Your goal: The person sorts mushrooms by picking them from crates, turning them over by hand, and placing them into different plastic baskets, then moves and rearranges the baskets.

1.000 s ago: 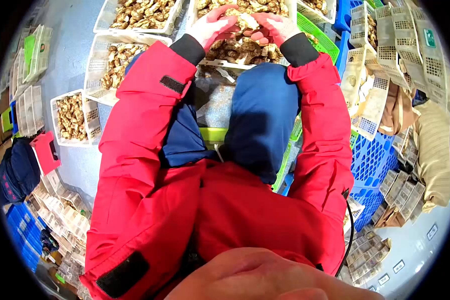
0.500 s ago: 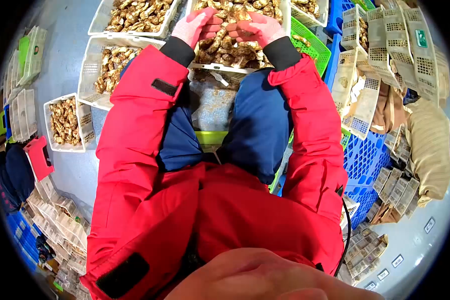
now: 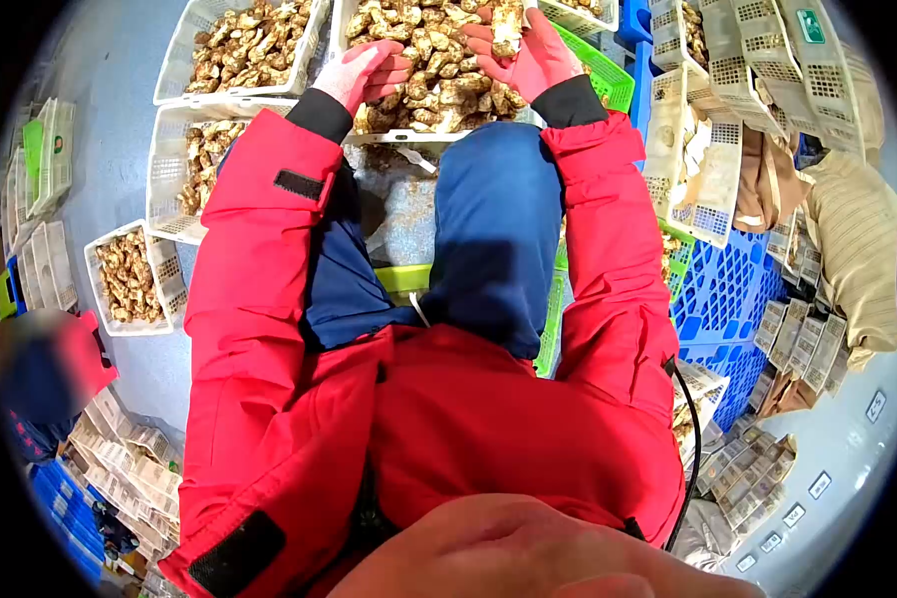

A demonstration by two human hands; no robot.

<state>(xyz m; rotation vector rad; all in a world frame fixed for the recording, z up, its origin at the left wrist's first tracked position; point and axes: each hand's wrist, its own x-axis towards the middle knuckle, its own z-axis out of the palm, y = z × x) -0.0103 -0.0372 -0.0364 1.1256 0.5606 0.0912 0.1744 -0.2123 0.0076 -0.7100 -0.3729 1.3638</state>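
Note:
A white crate (image 3: 418,136) in front of my knees holds a heap of brown-and-white mushroom-like pieces (image 3: 433,75). My left hand (image 3: 365,76), in a pink glove, rests over the crate's left side, its fingers apart and nothing in them. On the right side of the crate, my right hand (image 3: 530,52), also gloved in pink, holds one pale, brown-flecked piece (image 3: 507,27) upright between thumb and fingers.
More white crates of similar pieces stand at the left (image 3: 159,281) and upper left (image 3: 244,97). A green crate (image 3: 613,84) adjoins at the right, near blue pallets (image 3: 727,289) and stacked crates (image 3: 812,75). Part of a person in dark clothing (image 3: 35,389) shows at far left.
My hands have moved apart, the left leftward and the right rightward. A single piece now stands up in my right hand. The view has shifted slightly, and a person appears at far left.

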